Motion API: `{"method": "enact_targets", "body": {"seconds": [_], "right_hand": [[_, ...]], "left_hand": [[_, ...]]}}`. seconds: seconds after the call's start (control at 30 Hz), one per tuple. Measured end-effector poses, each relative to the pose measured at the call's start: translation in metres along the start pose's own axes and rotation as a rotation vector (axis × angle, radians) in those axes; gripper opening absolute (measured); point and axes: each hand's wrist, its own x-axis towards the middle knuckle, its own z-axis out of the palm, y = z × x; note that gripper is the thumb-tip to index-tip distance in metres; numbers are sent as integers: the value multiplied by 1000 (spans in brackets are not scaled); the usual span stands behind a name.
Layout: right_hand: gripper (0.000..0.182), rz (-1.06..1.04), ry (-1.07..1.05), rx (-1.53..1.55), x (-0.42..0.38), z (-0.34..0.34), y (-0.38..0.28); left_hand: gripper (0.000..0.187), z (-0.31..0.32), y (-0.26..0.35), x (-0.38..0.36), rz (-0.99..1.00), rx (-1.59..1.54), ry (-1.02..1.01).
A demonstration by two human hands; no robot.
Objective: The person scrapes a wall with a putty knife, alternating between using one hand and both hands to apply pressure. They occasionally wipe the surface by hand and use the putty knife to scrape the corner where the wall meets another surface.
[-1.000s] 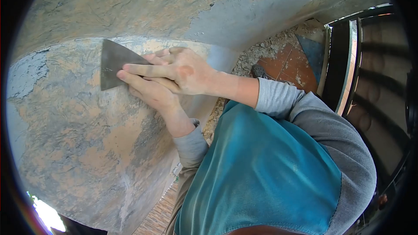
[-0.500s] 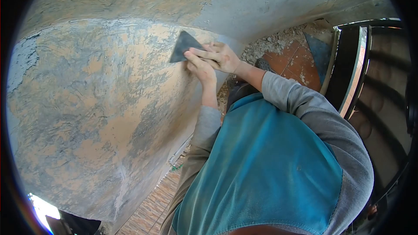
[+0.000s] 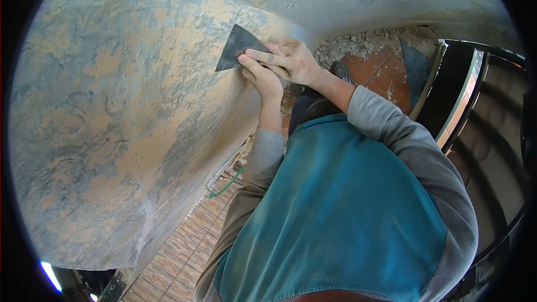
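A dark triangular scraper blade (image 3: 238,47) lies against the mottled grey and tan wall (image 3: 151,95). My right hand (image 3: 295,62) grips it from the right, its fingers reaching over the blade's lower right part. From below, my left hand (image 3: 264,81) holds the same tool, with the thumb or a fingertip pressed on the blade's face. The two hands touch each other. Whatever handle the scraper has is hidden by my fingers.
Rubble (image 3: 358,47) lies on reddish floor tiles (image 3: 380,72) beyond my hands. A dark metal railing (image 3: 447,86) stands at the right. Below the wall's lower edge are striped tiles (image 3: 190,251) and a green cord (image 3: 228,184).
The camera view has shifted, showing more of the green cord and striped floor. The scraper and both hands appear slightly higher in view, with the blade tilted a little differently on the wall.
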Motion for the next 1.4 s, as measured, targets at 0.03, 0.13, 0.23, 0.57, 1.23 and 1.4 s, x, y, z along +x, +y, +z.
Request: {"method": "enact_targets", "body": {"seconds": [0.03,0.13,0.23,0.57,1.23,1.4], "right_hand": [[59,58,-43,-17,-29,15,5],[64,100,3,-61,-32,16,-5],[62,52,38,-106,5,0,-30],[61,235,61,-54,-3,-1,-44],[61,308,211,-52,3,6,-47],[60,377,228,93,-43,36,-22]], "left_hand": [[73,7,-9,-11,-14,69,124],[74,12,-9,-16,-49,118,185],[71,7,26,-11,-6,-70,154],[74,19,40,-13,-87,-102,114],[74,20,43,-7,-17,-5,-37],[76,10,-5,-7,-78,202,22]]}}
